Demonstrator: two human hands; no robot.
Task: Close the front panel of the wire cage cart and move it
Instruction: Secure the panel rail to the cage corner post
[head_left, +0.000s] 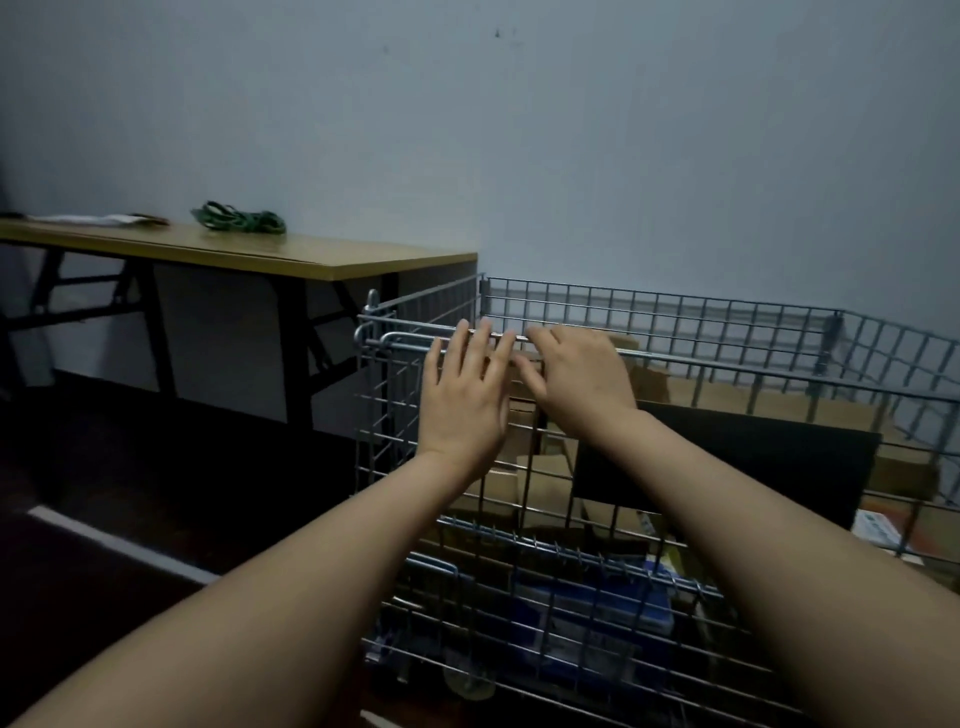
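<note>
A silver wire cage cart (675, 322) stands against the wall in front of me. Its front panel (395, 415) is upright, with a top bar (405, 338) running along the near edge. My left hand (465, 400) lies flat against the upper part of that panel, fingers spread and reaching the bar. My right hand (576, 374) rests just to its right, fingers curled over the same bar. Cardboard boxes (550, 467) and a dark board (727, 457) fill the cart.
A wooden folding table (270, 254) stands to the left of the cart, carrying a green coiled cord (239, 218) and some papers (98, 219). The floor at the left is dark, with a pale strip (119, 543) across it. The wall is close behind.
</note>
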